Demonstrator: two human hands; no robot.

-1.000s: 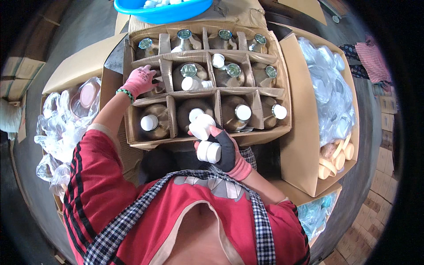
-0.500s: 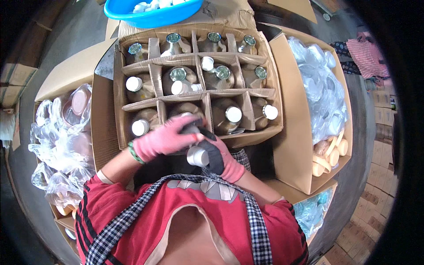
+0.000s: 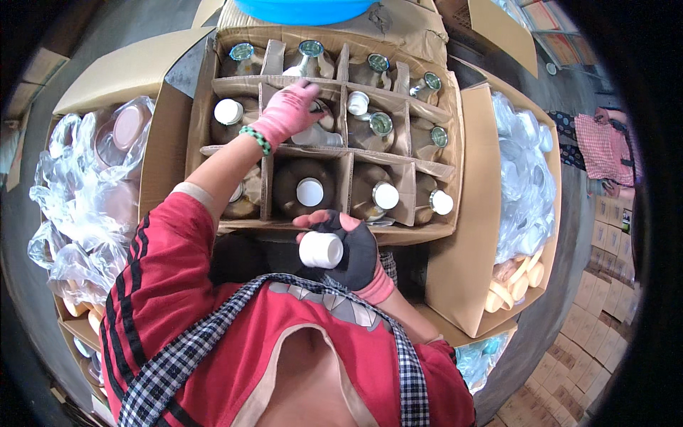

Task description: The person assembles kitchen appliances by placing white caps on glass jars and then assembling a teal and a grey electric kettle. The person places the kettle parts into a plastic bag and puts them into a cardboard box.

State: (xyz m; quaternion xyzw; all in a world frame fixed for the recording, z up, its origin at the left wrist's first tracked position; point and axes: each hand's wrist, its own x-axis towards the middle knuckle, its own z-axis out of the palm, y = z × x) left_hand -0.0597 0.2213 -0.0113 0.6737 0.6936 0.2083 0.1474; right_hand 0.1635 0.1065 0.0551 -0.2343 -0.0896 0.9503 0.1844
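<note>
A cardboard box [image 3: 398, 231] with divider cells stands before me, one glass bottle [image 3: 292, 178] in each cell. My left hand [image 3: 286, 114], in a pink glove, reaches over the second cell of the middle row, at the bottle's mouth. Its fingers are bent and partly hidden, so I cannot tell whether they grip anything. A translucent piece [image 3: 316, 135] shows below that hand. Close to my body, my right hand [image 3: 359, 249], palm up in a black-palmed glove, holds a white cap [image 3: 320, 249]. White caps sit on the front-row bottles; the back-row mouths [image 3: 310, 48] are bare.
A blue basin [image 3: 306, 13] stands beyond the box. An open carton of bagged clear plastic parts [image 3: 89, 192] is on the left. Another, with clear bags [image 3: 523, 178] and cream-coloured handled pieces [image 3: 516, 285], is on the right. Teal bagged items [image 3: 484, 359] lie below it.
My hands, together over the front edge before, have parted. The left has gone forward into the middle row. The right has turned palm up with the white cap, and the view has shifted slightly.
</note>
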